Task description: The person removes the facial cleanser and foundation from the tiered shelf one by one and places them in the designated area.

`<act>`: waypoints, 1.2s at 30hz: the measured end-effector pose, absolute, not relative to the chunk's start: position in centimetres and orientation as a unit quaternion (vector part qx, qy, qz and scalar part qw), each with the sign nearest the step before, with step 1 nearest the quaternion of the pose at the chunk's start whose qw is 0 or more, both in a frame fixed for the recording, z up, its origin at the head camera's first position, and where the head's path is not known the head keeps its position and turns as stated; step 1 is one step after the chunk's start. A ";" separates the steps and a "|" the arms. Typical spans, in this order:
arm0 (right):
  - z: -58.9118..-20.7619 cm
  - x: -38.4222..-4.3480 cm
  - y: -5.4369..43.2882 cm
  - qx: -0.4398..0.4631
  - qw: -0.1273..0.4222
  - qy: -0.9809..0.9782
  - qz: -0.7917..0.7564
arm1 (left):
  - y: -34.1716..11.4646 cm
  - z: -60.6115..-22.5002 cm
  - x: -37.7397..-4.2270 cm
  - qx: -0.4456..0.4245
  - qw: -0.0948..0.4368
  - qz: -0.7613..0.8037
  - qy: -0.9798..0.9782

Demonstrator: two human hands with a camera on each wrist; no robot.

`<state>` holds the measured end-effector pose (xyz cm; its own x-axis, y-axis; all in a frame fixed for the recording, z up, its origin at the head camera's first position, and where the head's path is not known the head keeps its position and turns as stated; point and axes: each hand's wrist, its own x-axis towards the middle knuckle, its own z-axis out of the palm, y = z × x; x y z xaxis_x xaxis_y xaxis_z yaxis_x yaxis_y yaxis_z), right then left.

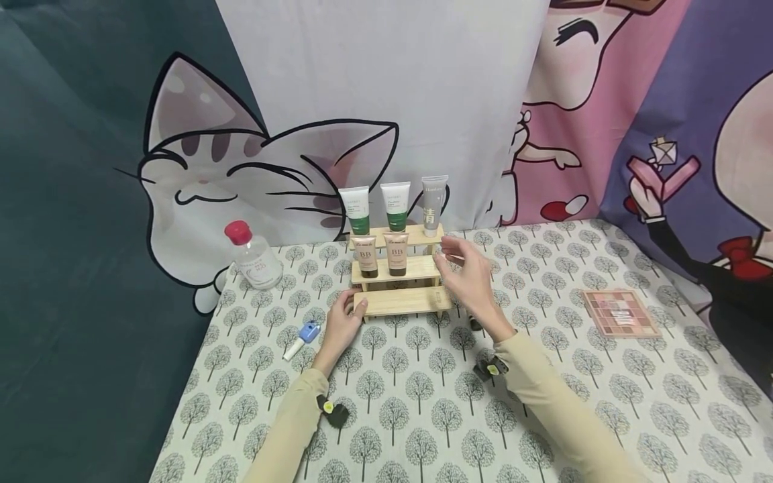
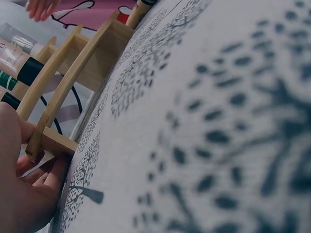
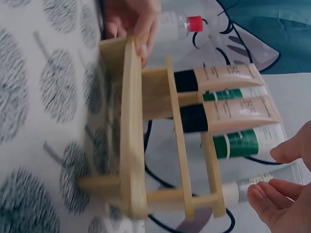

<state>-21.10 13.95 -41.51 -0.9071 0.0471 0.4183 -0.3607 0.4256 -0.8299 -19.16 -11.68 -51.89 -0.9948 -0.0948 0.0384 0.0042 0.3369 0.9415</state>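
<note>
A three-step wooden display rack [image 1: 401, 303] stands on the patterned cloth. My left hand [image 1: 342, 322] grips the left end of its lowest step, the thumb over the board and fingers by the side support [image 2: 57, 141]. My right hand [image 1: 470, 278] is raised beside the rack's right side, thumb and fingers apart with nothing between them. In the right wrist view, its fingertips overlap the grey tube [image 1: 433, 204] on the top step. Two white-and-green tubes [image 1: 356, 209] share that step. Two beige BB cream tubes [image 1: 396, 253] stand cap-down on the middle step.
Left of the rack stands a clear bottle with a red cap [image 1: 258, 263]. A blue-and-white small bottle [image 1: 302, 341] lies near my left hand. To the right lies an eyeshadow palette [image 1: 622, 314]. A black-capped item [image 1: 475, 324] is partly hidden behind my right forearm. Curtains hang behind.
</note>
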 end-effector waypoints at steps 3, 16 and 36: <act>-41.2 -21.4 12.9 0.103 0.186 -0.814 0.541 | -11.7 -51.9 -19.1 0.025 0.047 -0.576 -0.816; -41.4 -22.0 9.9 0.105 0.139 -0.806 0.566 | -11.5 -51.9 -19.1 0.030 0.046 -0.580 -0.813; -43.0 -22.6 7.6 0.094 0.073 -0.803 0.584 | -11.7 -52.1 -19.3 0.026 0.039 -0.586 -0.809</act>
<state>-22.57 7.61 -42.99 -0.9716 -0.0653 0.2276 -0.2367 0.2995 -0.9243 -19.30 -11.75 -52.06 -0.9956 -0.0880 0.0329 0.0038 0.3124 0.9500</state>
